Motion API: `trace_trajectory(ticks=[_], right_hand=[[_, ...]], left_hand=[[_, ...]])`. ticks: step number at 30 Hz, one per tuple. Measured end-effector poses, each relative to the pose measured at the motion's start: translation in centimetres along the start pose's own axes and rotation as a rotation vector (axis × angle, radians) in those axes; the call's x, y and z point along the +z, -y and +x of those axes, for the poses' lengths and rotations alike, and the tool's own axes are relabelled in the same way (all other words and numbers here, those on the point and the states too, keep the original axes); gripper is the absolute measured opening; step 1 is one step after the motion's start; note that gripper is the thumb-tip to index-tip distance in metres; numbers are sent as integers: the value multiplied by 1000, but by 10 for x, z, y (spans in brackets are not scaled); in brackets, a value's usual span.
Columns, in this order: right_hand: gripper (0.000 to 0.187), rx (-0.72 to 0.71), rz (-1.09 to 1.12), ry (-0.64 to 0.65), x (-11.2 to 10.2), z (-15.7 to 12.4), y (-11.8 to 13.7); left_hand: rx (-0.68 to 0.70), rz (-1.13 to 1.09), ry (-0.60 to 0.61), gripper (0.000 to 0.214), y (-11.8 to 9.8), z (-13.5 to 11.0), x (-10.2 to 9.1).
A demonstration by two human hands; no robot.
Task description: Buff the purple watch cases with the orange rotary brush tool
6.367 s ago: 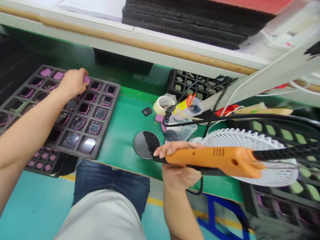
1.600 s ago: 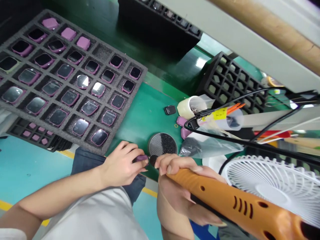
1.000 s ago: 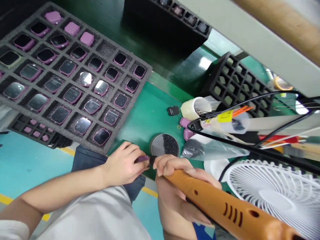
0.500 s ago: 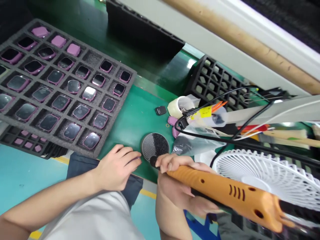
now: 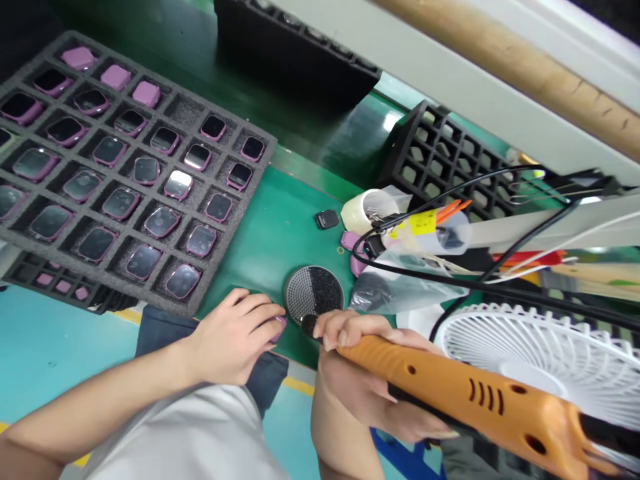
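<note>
My left hand (image 5: 243, 331) is closed around a purple smartwatch (image 5: 279, 328), mostly hidden under the fingers, at the green table's front edge. To its right, my right hand (image 5: 357, 357) grips a long orange power tool (image 5: 430, 380) with vent slots and a black nose. The nose tip is at the near rim of a round dish (image 5: 300, 300), one half a perforated grey surface, the other dark and grainy. Whether the tip touches the dish I cannot tell. A foam tray (image 5: 210, 263) of purple-framed smartwatches lies on the left.
A small black watch-like piece (image 5: 327, 219) lies behind the dish. Beyond it are a cream cup (image 5: 353, 212), a clear plastic bag (image 5: 385, 290) and black cables (image 5: 415, 272). A white fan (image 5: 540, 353) stands at right; black foam trays (image 5: 440, 157) sit at the back.
The view has shifted slightly. More of the purple smartwatch now shows at my left fingertips. My right hand keeps its hold on the orange tool, its nose still by the dish.
</note>
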State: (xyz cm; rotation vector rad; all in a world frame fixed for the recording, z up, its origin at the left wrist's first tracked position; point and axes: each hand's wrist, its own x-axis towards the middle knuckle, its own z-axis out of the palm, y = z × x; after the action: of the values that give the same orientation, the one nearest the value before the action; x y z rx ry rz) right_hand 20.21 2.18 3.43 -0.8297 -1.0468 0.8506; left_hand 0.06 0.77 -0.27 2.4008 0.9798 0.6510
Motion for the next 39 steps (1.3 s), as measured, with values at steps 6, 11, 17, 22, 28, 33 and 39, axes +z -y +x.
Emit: trace_trajectory(ticks=[6, 11, 17, 22, 28, 33, 39], right_hand=[[72, -34, 5, 31, 0, -1, -5], [65, -45, 21, 18, 2, -3, -5], [60, 4, -49, -40, 11, -3, 20], [63, 46, -14, -13, 18, -7, 31], [72, 95, 7, 45, 17, -9, 24], [70, 78, 10, 61, 17, -9, 21], [67, 73, -14, 52, 18, -10, 20]], left_hand=[[13, 34, -38, 21, 2, -1, 5], [42, 68, -86, 22, 4, -1, 8], [47, 86, -90, 29, 3, -1, 9], [46, 93, -106, 27, 3, 0, 8], [36, 89, -100, 24, 3, 2, 7], [33, 86, -99, 22, 3, 2, 8], [36, 96, -94, 23, 4, 1, 9]])
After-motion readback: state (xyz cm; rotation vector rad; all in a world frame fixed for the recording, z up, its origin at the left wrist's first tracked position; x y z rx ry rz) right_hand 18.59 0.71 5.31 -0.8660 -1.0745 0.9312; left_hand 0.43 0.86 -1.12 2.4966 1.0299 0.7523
